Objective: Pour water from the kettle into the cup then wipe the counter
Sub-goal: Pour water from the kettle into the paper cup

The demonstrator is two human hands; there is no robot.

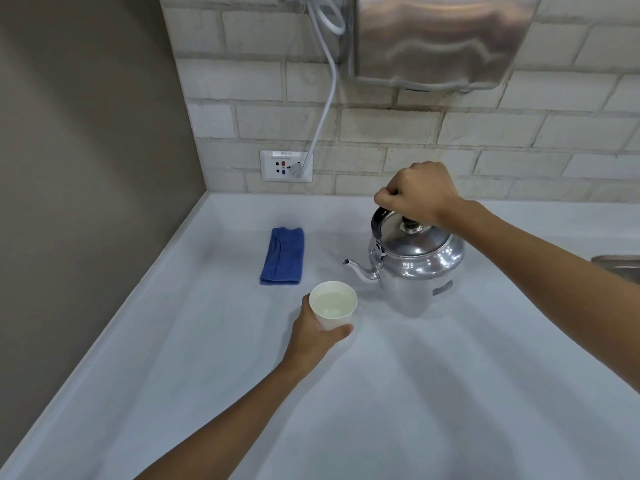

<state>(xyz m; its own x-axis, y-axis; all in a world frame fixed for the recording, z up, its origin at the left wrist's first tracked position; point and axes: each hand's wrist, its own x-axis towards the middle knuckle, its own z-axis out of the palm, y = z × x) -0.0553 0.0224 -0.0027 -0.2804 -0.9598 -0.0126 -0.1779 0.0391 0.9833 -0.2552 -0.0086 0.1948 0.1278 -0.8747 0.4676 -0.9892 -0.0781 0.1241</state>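
Note:
A shiny metal kettle [420,268] stands upright on the white counter [398,393], its spout pointing left toward the cup. My right hand [415,194] is closed around the kettle's dark handle above the lid. A white paper cup [333,305] holding water sits just left of the spout and below it. My left hand [313,332] wraps around the cup from its near left side. A folded blue cloth [283,256] lies flat on the counter behind the cup, apart from both hands.
A brick-tiled wall runs along the back with a power socket [286,165] and a white cable [325,98] plugged in. A steel dispenser [440,39] hangs above the kettle. A grey wall closes the left side. A sink edge [618,266] shows at the right.

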